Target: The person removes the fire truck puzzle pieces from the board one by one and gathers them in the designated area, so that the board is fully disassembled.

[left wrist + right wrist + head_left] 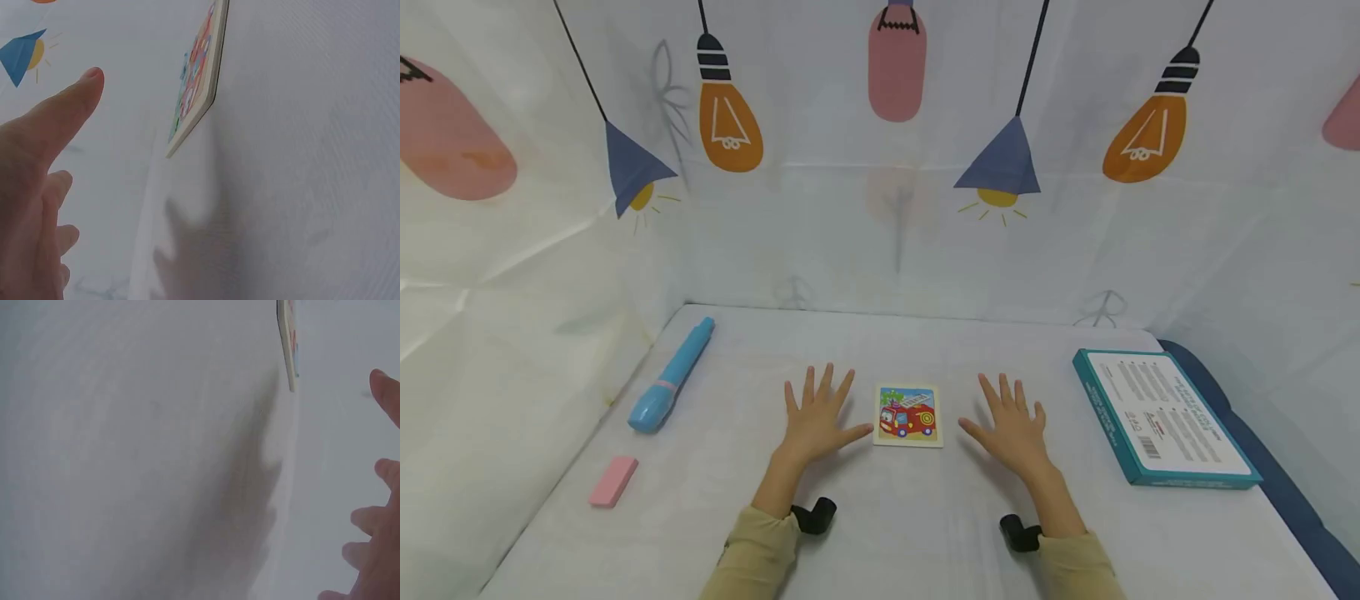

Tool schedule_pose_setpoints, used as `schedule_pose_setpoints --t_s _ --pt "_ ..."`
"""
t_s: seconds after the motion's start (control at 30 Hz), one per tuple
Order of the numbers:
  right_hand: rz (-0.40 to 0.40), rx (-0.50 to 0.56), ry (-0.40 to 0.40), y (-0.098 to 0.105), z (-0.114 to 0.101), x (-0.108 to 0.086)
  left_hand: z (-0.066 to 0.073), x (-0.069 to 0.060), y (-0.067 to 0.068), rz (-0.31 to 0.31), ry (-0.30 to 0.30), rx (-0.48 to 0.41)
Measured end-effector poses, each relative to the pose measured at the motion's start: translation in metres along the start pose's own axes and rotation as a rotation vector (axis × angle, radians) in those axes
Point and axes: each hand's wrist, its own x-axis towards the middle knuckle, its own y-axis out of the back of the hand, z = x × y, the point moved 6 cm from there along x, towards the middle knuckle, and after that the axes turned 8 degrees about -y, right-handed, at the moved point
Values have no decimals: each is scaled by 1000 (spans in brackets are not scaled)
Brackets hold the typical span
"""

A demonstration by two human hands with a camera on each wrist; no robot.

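Observation:
A small square picture puzzle [908,416] with a red fire truck lies flat on the white table, between my two hands. My left hand [816,423] is spread just left of it, palm down, its thumb tip close to the puzzle's left edge. On the other side, my right hand [1013,427] is spread too, with a wider gap to the puzzle. Both hands hold nothing and cast shadows on the cloth. The left wrist view shows the thumb [69,109] apart from the puzzle [199,75]; in the right wrist view only the puzzle's edge [286,347] shows.
At the left lie a blue pen-shaped device [673,375] and a pink block [613,482]. A teal-edged box [1168,417] with printed text lies at the right. White curtains with lamp pictures stand behind the table [895,533] and at its sides.

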Motion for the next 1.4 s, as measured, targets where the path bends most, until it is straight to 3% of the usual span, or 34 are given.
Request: schedule_pose_setpoints --t_s 0.2,0.4,0.63,0.83,1.03,1.27,1.4 --pt "-90 107 -10 -8 -9 12 5 11 -5 31 -23 -72" --pt "-124 157 -15 -16 -16 22 6 22 -15 25 -51 -145" --pt "-136 215 -10 -22 -30 31 18 34 -25 -28 -96 -190" --pt "-162 196 18 -32 -42 40 29 42 -36 -74 -92 -180" --pt "-149 146 41 -37 -53 45 31 45 -52 -96 -62 -178" --pt "-131 82 49 -36 -60 46 34 45 -57 -52 -56 -145" --pt "-125 97 35 -34 -62 49 36 47 -54 -32 -54 -141"
